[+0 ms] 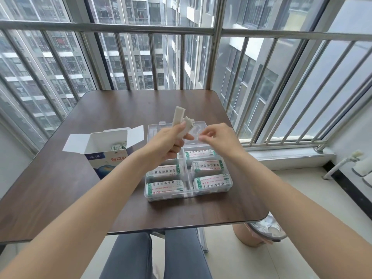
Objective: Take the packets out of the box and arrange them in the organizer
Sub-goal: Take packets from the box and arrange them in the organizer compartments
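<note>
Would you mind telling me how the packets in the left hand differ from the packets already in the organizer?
The packets in the left hand are raised above the table, edge-on and fanned apart; the packets in the organizer lie flat in neat stacks. The held ones show plain pale edges, while the stored ones show printed faces with green bands. The left hand grips the first; clear compartments of the organizer hold the second. Both look like the same slim white packets.
</note>
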Tool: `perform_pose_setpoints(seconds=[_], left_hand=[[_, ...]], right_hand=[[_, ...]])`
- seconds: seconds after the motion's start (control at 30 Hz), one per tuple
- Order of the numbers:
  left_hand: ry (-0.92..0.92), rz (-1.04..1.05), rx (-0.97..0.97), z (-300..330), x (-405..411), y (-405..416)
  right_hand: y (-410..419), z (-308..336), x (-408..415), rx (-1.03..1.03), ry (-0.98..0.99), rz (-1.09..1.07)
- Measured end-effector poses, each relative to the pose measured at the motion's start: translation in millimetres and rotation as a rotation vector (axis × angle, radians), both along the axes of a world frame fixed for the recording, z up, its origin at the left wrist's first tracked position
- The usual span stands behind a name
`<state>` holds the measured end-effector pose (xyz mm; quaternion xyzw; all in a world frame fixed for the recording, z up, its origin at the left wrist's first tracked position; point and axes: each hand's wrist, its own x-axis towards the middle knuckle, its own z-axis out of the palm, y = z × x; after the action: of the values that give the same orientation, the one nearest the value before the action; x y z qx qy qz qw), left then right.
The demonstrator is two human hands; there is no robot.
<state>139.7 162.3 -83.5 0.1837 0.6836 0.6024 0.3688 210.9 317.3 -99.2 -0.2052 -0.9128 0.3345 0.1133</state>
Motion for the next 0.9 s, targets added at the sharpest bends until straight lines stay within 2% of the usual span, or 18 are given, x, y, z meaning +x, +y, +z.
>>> perform_pose_setpoints(seconds=[0.07, 0.13, 0.23, 0.37, 0.5, 0.73, 0.9], left_hand=[[-0.003, -0.035, 0.013, -0.9, -0.2, -0.8], [0.001, -0.083, 0.021, -2.0, 0.2, -0.9], [0.019, -0.160, 0.043, -2.6, 3.9, 0.6], [0.053, -0.217, 0.033, -3.3, 6.7, 2.8], [-0.067, -0.165, 0.098, -5.1, 4.5, 0.1], [0.081, -0.082, 0.115, -2.5, 5.4, -1.1], [0.073, 0.015, 0.153, -1.0, 1.5, -2.6]], right_hand=[[-0.6, 13.7, 4.9, -0.410, 0.180, 0.009], [-1.4, 21.8, 8.4, -0.599, 0.196, 0.067], [-7.8, 21.9, 9.6, -0.554, 0.153, 0.120], [-10.4, 17.6, 9.3, -0.554, 0.239, 0.100], [-8.4, 16.4, 12.6, -0.576, 0.252, 0.074], [-9.8, 16.5, 18.4, -0.590, 0.240, 0.052], [-11.4, 15.3, 18.4, -0.678, 0.245, 0.048]])
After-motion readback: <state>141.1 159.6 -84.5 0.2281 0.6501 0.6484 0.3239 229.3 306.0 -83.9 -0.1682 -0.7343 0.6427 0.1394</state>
